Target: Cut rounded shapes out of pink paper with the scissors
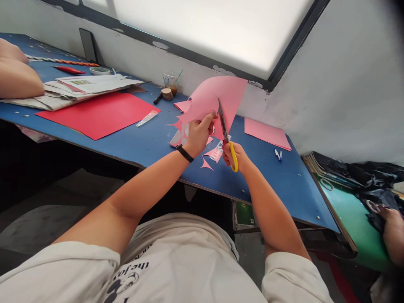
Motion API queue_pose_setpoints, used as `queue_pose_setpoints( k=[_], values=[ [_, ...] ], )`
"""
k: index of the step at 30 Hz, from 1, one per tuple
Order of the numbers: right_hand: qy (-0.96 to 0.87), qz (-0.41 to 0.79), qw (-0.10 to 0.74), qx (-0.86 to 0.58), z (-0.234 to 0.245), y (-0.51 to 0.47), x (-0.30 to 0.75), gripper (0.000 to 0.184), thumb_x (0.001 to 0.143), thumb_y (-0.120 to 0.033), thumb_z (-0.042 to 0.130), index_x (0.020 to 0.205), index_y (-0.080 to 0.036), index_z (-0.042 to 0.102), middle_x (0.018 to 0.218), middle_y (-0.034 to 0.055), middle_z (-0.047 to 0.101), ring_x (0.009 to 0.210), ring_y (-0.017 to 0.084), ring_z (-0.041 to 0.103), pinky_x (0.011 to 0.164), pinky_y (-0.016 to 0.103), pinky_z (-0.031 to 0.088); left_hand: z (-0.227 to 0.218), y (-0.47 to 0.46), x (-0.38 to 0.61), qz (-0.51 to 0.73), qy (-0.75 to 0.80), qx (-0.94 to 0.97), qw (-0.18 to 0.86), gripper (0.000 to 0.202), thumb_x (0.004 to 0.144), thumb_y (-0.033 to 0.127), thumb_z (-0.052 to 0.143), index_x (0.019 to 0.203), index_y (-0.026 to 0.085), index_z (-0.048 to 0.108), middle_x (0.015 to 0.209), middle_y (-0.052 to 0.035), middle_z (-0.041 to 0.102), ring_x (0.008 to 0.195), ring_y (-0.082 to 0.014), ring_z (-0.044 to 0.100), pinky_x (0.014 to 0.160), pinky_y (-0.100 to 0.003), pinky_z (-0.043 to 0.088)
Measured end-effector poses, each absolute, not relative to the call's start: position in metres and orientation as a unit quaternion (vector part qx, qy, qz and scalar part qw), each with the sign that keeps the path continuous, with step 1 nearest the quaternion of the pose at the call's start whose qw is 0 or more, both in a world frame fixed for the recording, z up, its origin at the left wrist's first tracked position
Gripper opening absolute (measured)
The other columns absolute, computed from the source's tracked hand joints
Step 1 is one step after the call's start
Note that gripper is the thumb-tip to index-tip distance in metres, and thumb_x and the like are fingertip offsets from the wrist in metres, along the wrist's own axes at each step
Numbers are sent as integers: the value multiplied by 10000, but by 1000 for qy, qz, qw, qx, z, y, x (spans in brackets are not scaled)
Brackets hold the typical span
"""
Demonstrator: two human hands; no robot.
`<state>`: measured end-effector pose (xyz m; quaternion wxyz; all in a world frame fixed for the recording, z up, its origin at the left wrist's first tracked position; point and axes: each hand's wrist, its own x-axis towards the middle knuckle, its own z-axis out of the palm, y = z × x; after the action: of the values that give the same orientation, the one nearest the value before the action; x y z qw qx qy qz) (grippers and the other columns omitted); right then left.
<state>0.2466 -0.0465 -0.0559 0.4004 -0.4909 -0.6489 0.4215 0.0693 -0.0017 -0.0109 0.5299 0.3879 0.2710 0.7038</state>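
Though thin, smoothly curved pink paper [204,93].

The left hand [198,136] covers part of the pink sheet [202,94] it grips, and the right hand [240,156] hides part of the scissors [225,131] at the handles. Print on the small packet [216,152] is too small to read. Papers [97,85] conceal some of the red sheet [104,115]. The left edge cuts off another person's arm [19,75]; at the right edge, a co-worker's hand [393,229] is cropped and blurred, its held object unclear. Folds break up the shirt lettering [139,268]. The window [202,31] runs out of the top.
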Motion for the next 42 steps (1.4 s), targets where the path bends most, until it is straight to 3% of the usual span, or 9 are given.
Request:
queue_pose_setpoints(
  k=[5,12,18,31,35,42],
  values=[
    [-648,417,400,-497,-53,-48,245,939,723,-1197,679,790,-284,469,581,-82,336,497,125,369,448,311,418,-8,-4,68,692,285,405,525,542,1066,614,852,719,217,730,498,45,503,471,-100,440,502,-277,360],
    [-645,420,399,-498,-53,-49,245,891,807,-1146,684,822,-284,459,610,-70,353,526,130,368,463,316,417,-12,0,69,693,284,409,521,700,1072,695,812,592,240,583,478,23,495,463,-108,452,488,-305,343],
    [-642,428,397,-497,-55,-50,243,899,774,-1153,699,818,-290,451,603,-76,339,503,132,366,437,304,368,-10,-3,70,694,273,392,539,794,1077,751,775,534,251,482,513,5,473,513,-119,476,528,-321,386],
    [-655,433,381,-487,-54,-50,246,854,811,-1093,750,816,-285,476,609,-51,401,529,149,406,471,308,368,-19,12,69,719,307,374,498,723,1080,681,798,573,257,506,572,3,529,567,-145,558,608,-324,488],
    [-646,436,381,-498,-57,-48,246,880,795,-1140,694,823,-293,459,604,-67,354,511,143,351,445,314,364,-23,12,69,739,277,387,477,636,1110,607,774,617,250,587,613,-12,590,615,-151,580,653,-315,516],
    [-634,442,387,-504,-54,-49,243,934,726,-1194,678,811,-294,443,607,-70,355,518,139,358,459,316,361,-19,8,71,728,284,401,479,601,1125,518,745,609,247,599,604,-8,563,615,-151,566,661,-304,523]
  ],
)
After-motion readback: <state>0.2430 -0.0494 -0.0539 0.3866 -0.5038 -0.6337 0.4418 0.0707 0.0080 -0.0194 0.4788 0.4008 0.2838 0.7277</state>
